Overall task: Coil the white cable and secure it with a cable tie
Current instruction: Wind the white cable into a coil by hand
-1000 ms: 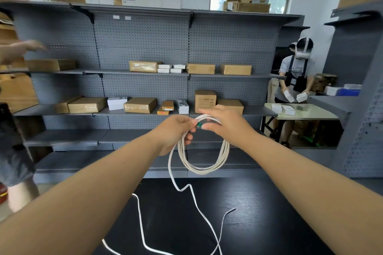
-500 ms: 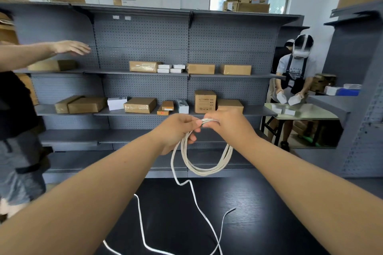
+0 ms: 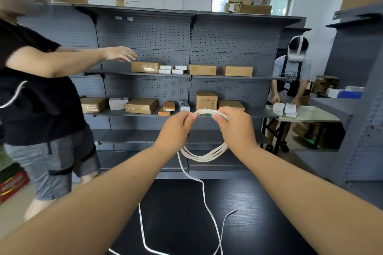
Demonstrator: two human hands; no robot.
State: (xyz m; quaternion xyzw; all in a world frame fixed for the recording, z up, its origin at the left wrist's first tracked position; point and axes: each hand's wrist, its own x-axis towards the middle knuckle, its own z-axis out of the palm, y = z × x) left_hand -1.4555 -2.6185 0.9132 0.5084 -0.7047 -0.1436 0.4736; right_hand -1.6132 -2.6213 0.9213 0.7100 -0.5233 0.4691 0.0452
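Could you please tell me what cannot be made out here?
Head view only.
The green piece at the coil top: mostly hidden among white cable strands between left hand and right hand; tie or not, unclear.
The loose tail: cut off by the bottom edge.
The carton print: too small.

My left grip [image 3: 176, 130] and right grip [image 3: 234, 128] now pinch the top of the white cable [image 3: 204, 156] apart from each other, where a second ago they met. The strands stretch between them, the green cable tie [image 3: 207, 115] showing in the gap. The coil hangs wider and flatter. The person in black [image 3: 41, 93] stands farther into view, arm reaching across the shelf [image 3: 145, 73].
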